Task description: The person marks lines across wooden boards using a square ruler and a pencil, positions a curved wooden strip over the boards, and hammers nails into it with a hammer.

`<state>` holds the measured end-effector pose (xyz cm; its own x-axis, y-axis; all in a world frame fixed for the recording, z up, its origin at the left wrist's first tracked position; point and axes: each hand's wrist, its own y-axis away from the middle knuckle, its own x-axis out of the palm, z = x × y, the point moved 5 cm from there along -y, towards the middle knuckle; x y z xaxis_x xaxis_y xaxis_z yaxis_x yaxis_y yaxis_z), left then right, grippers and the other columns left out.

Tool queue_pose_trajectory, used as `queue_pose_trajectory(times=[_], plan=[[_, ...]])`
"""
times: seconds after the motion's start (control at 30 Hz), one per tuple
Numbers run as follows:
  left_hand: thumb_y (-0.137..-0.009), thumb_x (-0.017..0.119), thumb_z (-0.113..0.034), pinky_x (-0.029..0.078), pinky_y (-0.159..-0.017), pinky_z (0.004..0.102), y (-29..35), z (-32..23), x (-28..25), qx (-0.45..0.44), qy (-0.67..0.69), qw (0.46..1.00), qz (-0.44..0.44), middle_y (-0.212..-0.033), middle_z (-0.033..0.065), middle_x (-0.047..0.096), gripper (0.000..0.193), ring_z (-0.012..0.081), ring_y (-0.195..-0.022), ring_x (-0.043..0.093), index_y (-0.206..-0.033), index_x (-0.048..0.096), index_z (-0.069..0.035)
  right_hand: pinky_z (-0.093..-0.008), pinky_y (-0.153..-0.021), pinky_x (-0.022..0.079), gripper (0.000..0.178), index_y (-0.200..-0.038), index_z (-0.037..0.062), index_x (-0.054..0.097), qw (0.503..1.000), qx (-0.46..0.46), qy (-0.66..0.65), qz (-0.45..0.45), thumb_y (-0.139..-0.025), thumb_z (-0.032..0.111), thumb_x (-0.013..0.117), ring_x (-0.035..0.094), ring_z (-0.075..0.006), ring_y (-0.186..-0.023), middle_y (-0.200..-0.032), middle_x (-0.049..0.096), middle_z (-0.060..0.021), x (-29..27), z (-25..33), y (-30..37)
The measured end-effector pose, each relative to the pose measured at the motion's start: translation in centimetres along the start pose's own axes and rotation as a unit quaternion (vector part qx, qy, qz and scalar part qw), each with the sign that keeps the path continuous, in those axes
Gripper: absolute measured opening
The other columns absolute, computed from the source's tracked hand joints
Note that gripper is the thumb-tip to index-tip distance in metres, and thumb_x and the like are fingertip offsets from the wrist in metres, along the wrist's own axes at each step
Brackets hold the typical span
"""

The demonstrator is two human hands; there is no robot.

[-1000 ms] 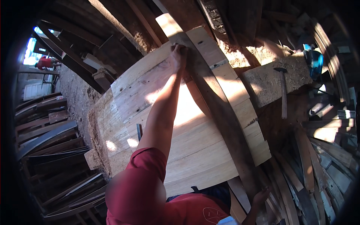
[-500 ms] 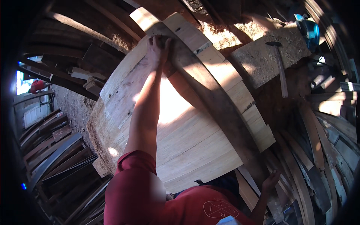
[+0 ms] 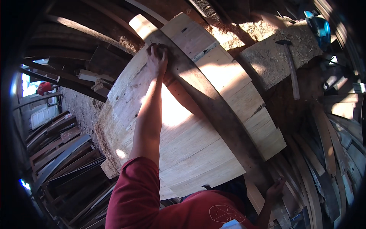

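Observation:
A long dark wooden plank (image 3: 213, 95) lies slantwise across a broad panel of pale boards (image 3: 198, 156), from the far left down to the near right. My left hand (image 3: 157, 59) grips the plank's left edge close to its far end, fingers curled over the top. Close to my body, my right hand (image 3: 275, 189) is closed at the plank's near end, by its right edge; part of that grip is in shadow. A sunlit patch and the left arm's shadow fall across the panel.
A hammer (image 3: 291, 68) rests on a board strewn with shavings (image 3: 267, 61), right of the panel. Behind it stands a blue power tool (image 3: 319, 30). Stacked wood strips (image 3: 63, 152) fill the left; more planks (image 3: 324, 141) lie at the right.
The plank's far end has shifted slightly left and toward me over the panel, my left hand moving with it. Both hands keep their hold. The whole view has shifted a little.

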<state>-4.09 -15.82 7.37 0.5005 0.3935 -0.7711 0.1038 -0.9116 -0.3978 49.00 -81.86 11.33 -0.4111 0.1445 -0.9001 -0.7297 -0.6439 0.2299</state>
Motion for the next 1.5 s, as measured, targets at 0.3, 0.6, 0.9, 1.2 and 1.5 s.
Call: queue_pose_trajectory(times=[0.3,0.6,0.9,1.2,1.5], plan=[[-0.1,0.065,-0.036,0.043,-0.119,0.0476,-0.3,0.0,0.7,0.023,0.044,0.996,0.078,-0.164,0.0174,0.043,0.05,0.042,-0.146,0.047,-0.145,0.057,-0.017,-0.047,-0.087,0.048,0.031,-0.12,-0.0012,0.055,1.0,0.006,-0.023,0.006,-0.116,0.027,0.044,0.063,-0.0384,-0.097,-0.102,0.062,-0.024,0.1,-0.2,-2.0],[-0.107,0.056,-0.036,0.035,-0.123,0.0495,-0.1,0.9,4.0,0.102,0.079,0.986,0.109,-0.158,0.0292,0.043,0.054,0.0462,-0.148,0.041,-0.15,0.05,-0.002,-0.0514,-0.101,0.049,0.038,-0.137,-0.0006,0.056,0.993,0.04,0.107,-0.026,-0.115,0.028,0.043,0.062,-0.0497,-0.122,-0.13,0.065,-0.0325,-0.1,-3.2,-1.1],[-0.106,0.049,-0.056,0.043,-0.116,0.0514,-2.7,4.6,4.6,0.167,-0.022,0.979,0.115,-0.157,0.0255,0.048,0.066,0.0466,-0.142,0.048,-0.153,0.049,-0.01,-0.0366,-0.084,0.054,0.017,-0.11,0.0005,0.07,0.981,-0.009,-0.122,-0.148,-0.106,0.016,0.065,0.072,-0.0265,-0.09,-0.098,0.074,-0.0139,-1.2,10.4,-2.1],[-0.105,0.049,-0.057,0.045,-0.112,0.0521,-2.6,4.5,4.9,0.136,-0.014,0.982,0.128,-0.152,0.0232,0.053,0.066,0.0459,-0.138,0.053,-0.15,0.051,-0.01,-0.033,-0.079,0.055,0.005,-0.1,0.005,0.075,0.953,-0.126,-0.272,-0.037,-0.095,0.004,0.075,0.071,-0.0235,-0.087,-0.092,0.073,-0.0101,5.8,20.7,-1.6],[-0.105,0.049,-0.058,0.046,-0.11,0.0518,-2.8,3.9,4.2,0.151,-0.01,0.982,0.11,-0.15,0.0236,0.054,0.066,0.0461,-0.136,0.054,-0.149,0.051,-0.009,-0.0383,-0.078,0.053,0.008,-0.096,0.0087,0.074,0.958,-0.228,-0.144,-0.102,-0.09,0.006,0.078,0.069,-0.0255,-0.085,-0.09,0.072,-0.0052,5.7,21.9,-1.1]])
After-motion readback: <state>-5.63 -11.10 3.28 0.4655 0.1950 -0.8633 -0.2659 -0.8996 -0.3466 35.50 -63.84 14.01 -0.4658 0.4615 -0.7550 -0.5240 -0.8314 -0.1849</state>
